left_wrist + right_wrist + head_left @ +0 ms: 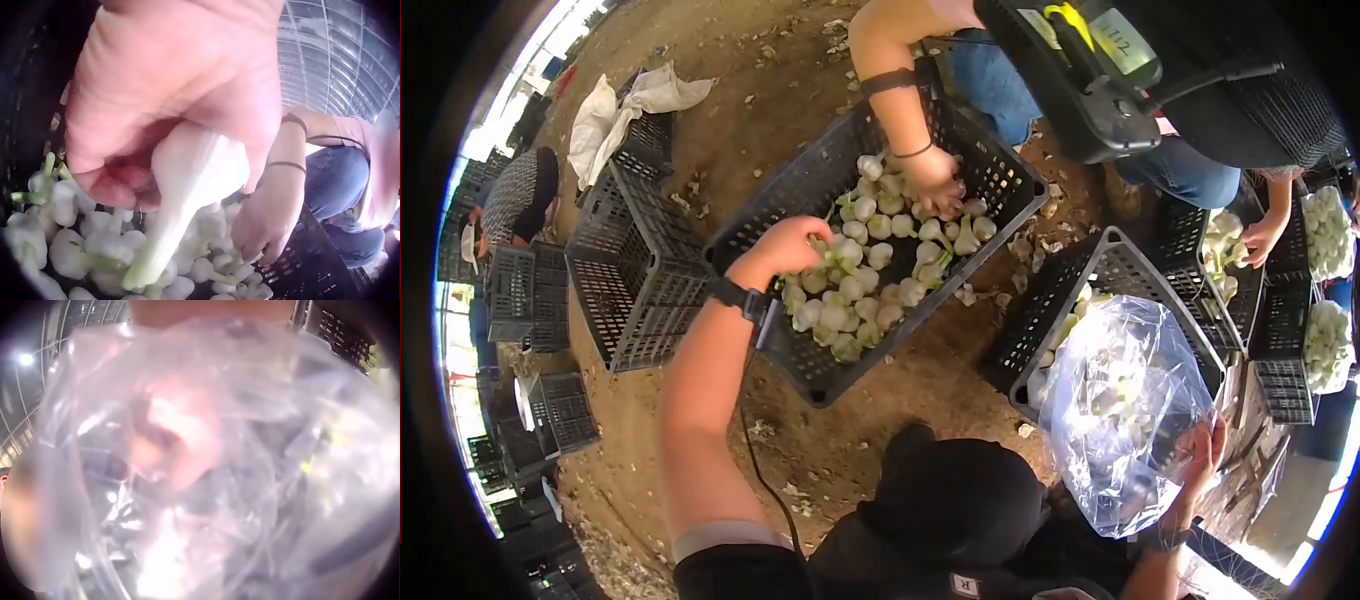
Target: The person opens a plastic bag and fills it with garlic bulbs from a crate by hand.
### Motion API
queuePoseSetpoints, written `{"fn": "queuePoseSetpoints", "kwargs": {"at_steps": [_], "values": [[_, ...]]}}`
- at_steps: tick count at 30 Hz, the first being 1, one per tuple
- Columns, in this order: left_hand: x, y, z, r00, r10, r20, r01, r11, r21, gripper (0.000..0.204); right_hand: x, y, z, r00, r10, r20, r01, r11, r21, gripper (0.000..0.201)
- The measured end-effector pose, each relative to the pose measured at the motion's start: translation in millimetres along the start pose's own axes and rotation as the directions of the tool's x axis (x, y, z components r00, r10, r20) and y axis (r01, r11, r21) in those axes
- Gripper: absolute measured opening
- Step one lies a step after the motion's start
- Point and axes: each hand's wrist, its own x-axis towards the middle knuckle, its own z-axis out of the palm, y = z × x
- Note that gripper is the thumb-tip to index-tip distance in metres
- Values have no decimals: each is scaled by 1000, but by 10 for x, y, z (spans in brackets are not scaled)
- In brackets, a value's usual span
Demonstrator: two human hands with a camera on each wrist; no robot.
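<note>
My left hand [795, 246] is over the black crate [820, 385] of garlic bulbs in the head view. Its curled fingers grip one garlic bulb [200, 162], whose cut green-tipped stem points down toward the pile in the left wrist view. More garlic bulbs [855, 290] lie loose below it. On the right, my right hand [1203, 450] holds the edge of a clear plastic bag [1125, 400] with pale bulbs inside. Crinkled plastic covers much of the right wrist view, blurring the right hand [181, 434] behind it.
Another person's hand [935, 185] reaches into the same crate from the far side. Under the bag stands a second black crate [1112, 245] with bulbs. Stacked crates [615, 270] are at left, and filled white bags [1328, 235] at far right.
</note>
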Motion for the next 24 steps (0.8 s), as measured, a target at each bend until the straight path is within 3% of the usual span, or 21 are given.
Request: {"fn": "queuePoseSetpoints", "kwargs": {"at_steps": [1,4,7,10,13,16,17,21,22,24], "values": [[-12,33,57,975,220,-29,-204,940,275,24,11,16,1,1000,2,14,-2,1000,-14,8],[52,386,264,982,132,135,-180,873,454,31,17,43,44,1000,-5,-13,5,1000,-6,9],[179,704,508,957,78,279,-185,905,382,32,41,96,10,1000,-3,-6,2,1000,-24,11],[424,664,824,890,204,408,-379,828,413,42,21,98,32,1000,19,-4,-19,1000,21,13],[594,830,1197,740,0,673,-584,498,641,63,15,77,85,1000,6,-9,-6,1000,20,15],[489,1046,1048,702,-173,691,-530,521,669,78,10,82,49,1000,0,26,0,1000,24,17],[600,966,1134,659,-281,698,-410,643,646,79,11,87,57,1000,-4,22,4,1000,14,17],[690,586,1036,769,-74,635,-444,653,614,77,17,140,-8,1000,6,12,-6,1000,11,18],[627,604,869,781,-59,622,-291,847,446,70,28,158,-49,1000,11,16,-11,1000,20,18],[430,591,616,903,22,429,-191,915,356,63,23,166,-99,1000,4,26,-4,1000,-14,20]]}}
